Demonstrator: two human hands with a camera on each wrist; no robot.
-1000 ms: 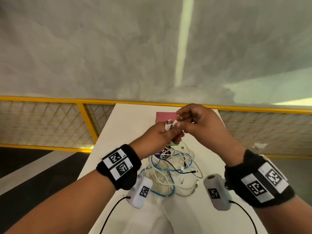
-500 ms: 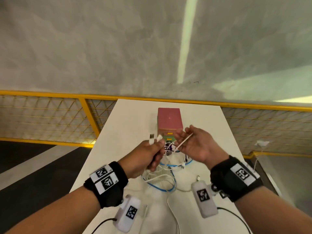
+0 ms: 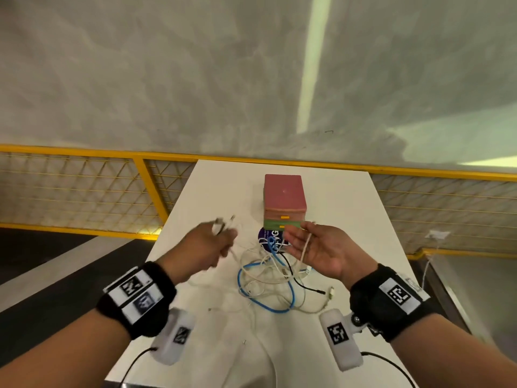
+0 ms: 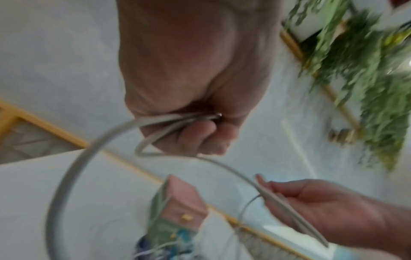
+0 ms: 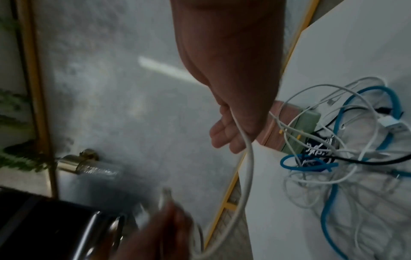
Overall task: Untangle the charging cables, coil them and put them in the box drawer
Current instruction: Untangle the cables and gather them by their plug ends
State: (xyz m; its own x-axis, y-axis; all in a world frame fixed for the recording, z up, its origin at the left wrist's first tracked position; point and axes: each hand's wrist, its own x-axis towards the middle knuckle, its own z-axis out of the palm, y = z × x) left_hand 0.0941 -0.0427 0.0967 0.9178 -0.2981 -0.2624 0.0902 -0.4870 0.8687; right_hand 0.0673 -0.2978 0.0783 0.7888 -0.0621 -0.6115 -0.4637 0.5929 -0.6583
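My left hand (image 3: 222,238) grips the two plug ends of a white cable (image 3: 223,222) in a fist, left of the tangle; the left wrist view shows that white cable (image 4: 71,168) looping out from the left hand (image 4: 200,133). The same cable runs to my right hand (image 3: 303,238), which is held palm up with relaxed fingers, the strand lying across its palm (image 5: 248,149). Under both hands a tangle of white, blue and black cables (image 3: 268,281) lies on the white table (image 3: 212,186). The pink and green box with drawers (image 3: 284,200) stands behind the tangle, its drawers closed.
A round purple sticker or disc (image 3: 268,236) lies under the cables in front of the box. A yellow mesh railing (image 3: 84,189) runs behind and to the left of the table. A loose white plug (image 3: 331,292) lies right of the tangle.
Both hands came down from in front of the box and moved apart. My left hand pulled the cable ends leftward; my right hand stopped pinching and now lets the strand lie across its palm.
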